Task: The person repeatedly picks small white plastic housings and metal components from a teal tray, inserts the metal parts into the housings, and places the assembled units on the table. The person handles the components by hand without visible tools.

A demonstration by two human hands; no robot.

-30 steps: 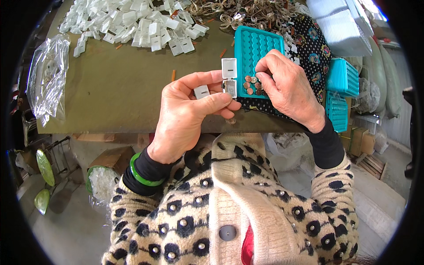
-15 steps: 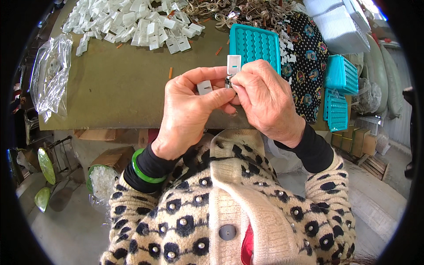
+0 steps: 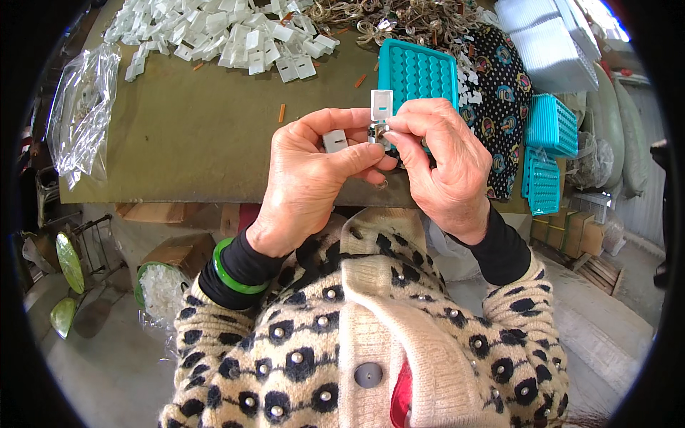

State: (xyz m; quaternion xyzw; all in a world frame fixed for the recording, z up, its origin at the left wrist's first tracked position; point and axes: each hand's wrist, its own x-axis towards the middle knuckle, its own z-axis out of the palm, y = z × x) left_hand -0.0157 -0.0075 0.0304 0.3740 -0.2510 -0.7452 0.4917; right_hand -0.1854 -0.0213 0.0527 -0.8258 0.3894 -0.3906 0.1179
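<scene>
My left hand (image 3: 307,160) is closed on a small white plastic case (image 3: 382,104), which stands opened out with its lid half up and a dark, shiny little part (image 3: 379,133) in the lower half. A second white case (image 3: 335,140) is tucked between the fingers of that same hand. My right hand (image 3: 446,157) pinches at the small part from the right, thumb and forefinger touching it; the fingertips partly hide what they grip. Just beyond the hands lies a teal tray (image 3: 417,75) with rows of round hollows.
A heap of white cases (image 3: 221,36) covers the table's far left. Beside it lie tangled brownish cords (image 3: 399,18). A clear plastic bag (image 3: 89,114) lies at the left edge. Patterned black cloth (image 3: 499,93) and stacked teal trays (image 3: 551,125) are at the right.
My right thumb and fingers have shifted slightly right and opened away from the case, showing more of the small part. My left hand keeps its hold.
</scene>
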